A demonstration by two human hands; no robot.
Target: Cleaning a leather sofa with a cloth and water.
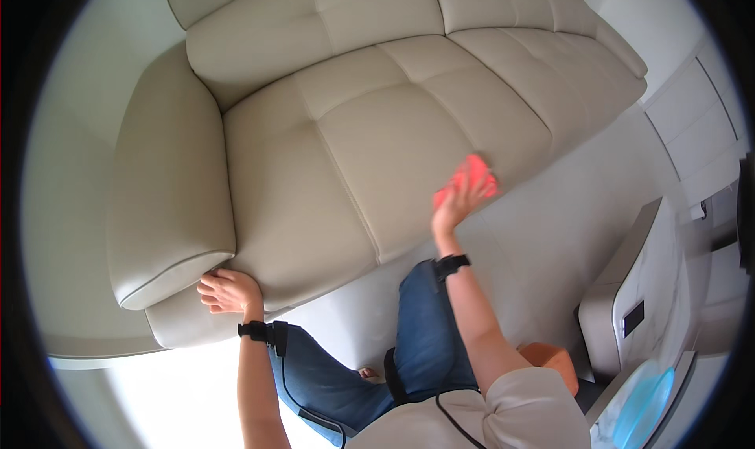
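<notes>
A beige leather sofa (365,148) with stitched seat cushions stretches before me. My right hand (460,201) presses a red cloth (478,175) against the front part of the seat; hand and cloth are slightly blurred. Farther left, my left hand (229,291) rests at the front of the sofa, just below the end of the padded armrest (177,172), its fingers bent and nothing seen in it. Both wrists wear black straps, and the left one carries a small black device with a cable.
To the right stands a marble-topped table (655,290) with a dark rectangular panel or device (634,319) on it. An orange object (551,363) sits beside it, and a translucent blue item (643,408) lies lower right. White cabinets (693,113) line the far right.
</notes>
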